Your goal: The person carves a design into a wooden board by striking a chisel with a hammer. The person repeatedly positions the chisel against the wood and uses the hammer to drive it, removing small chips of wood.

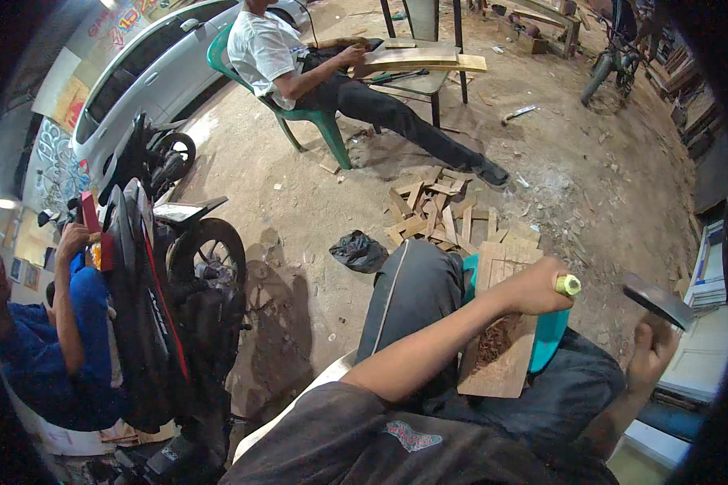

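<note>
A light wooden board (501, 378) lies lengthwise across my lap, on a teal plastic piece (550, 335). Brown shavings (493, 343) are heaped on its middle, and a rectangular outline shows near its far end. My left hand (534, 287) is closed over the board's right side around a chisel (569, 284); only its yellow-green handle end shows, and the blade is hidden. Off to the right, my right hand (653, 352) is raised apart from the board, closed on a mallet with a long dark head (658, 301). Its handle is mostly hidden by the fingers.
Beyond my knees lie piled wood offcuts (433, 206) and a black plastic bag (360, 252). A person on a green chair (323, 125) handles boards. Another person in blue (73, 347) sits by a motorcycle (158, 283) at left. White panels (700, 335) stand at right.
</note>
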`<act>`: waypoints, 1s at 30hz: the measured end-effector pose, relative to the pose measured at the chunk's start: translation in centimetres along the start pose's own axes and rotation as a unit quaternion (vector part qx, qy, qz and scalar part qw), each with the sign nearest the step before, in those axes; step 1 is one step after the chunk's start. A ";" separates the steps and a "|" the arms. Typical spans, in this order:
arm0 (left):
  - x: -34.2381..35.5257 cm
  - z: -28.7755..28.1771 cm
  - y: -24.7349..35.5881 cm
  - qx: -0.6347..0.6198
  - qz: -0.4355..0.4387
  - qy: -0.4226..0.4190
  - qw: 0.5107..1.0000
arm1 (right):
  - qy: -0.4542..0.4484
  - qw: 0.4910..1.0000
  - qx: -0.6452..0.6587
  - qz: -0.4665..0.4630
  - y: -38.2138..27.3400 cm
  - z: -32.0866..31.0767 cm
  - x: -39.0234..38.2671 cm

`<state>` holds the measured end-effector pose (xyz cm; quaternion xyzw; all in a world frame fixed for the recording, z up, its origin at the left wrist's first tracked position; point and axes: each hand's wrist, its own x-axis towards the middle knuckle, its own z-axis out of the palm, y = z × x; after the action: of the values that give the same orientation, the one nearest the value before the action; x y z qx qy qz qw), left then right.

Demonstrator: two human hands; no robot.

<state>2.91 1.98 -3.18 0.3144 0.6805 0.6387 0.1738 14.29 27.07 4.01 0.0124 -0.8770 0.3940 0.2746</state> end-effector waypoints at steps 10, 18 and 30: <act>-0.5 1.6 -1.1 0.015 0.021 0.047 0.999 | -0.382 0.905 -0.162 0.092 -8.1 3.8 3.1; -0.5 0.8 1.8 0.068 -0.018 -0.044 0.997 | -0.144 0.989 -0.028 0.033 -8.4 5.6 1.6; -1.0 1.6 0.9 0.050 0.083 -0.008 0.995 | -0.217 0.975 -0.046 0.012 -9.2 6.5 2.1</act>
<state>4.81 2.52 -2.69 0.3834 0.6817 0.6133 0.1100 11.61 16.61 7.86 0.0745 -0.9330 0.3445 0.0730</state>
